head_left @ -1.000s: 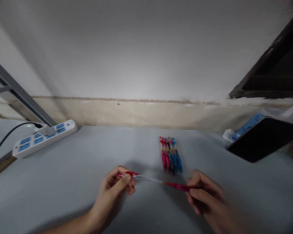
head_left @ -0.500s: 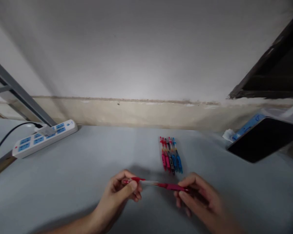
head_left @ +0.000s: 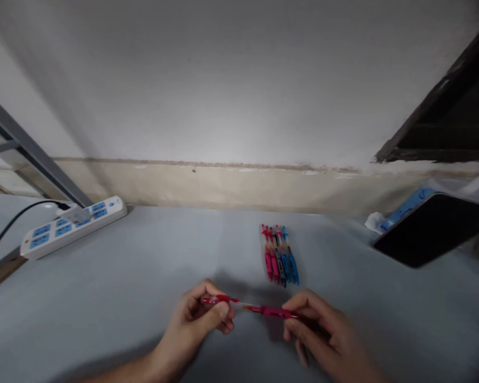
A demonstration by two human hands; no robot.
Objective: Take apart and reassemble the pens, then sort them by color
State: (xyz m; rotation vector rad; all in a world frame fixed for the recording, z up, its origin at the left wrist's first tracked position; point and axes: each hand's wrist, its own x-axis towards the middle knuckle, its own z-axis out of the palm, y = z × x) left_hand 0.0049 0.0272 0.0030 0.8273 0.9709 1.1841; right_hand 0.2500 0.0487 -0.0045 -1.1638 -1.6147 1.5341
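Note:
A red pen with a clear middle and a dark pink grip is held level between both hands, above the table's near part. My left hand pinches its red clip end between thumb and fingers. At the other end, my right hand is closed on the tip beside the grip. Just beyond the hands, several pens lie side by side in a row on the table, with pink, black and blue grips, their grip ends toward me.
On the left, a white power strip with a plugged-in black cable lies by a grey metal frame. A dark-screened tablet or phone stands tilted at right, near a blue packet. A wall closes off the grey table.
My right hand has shifted slightly left, toward my left hand. The clear part of the pen between the hands looks shorter. The row of pens has stayed put.

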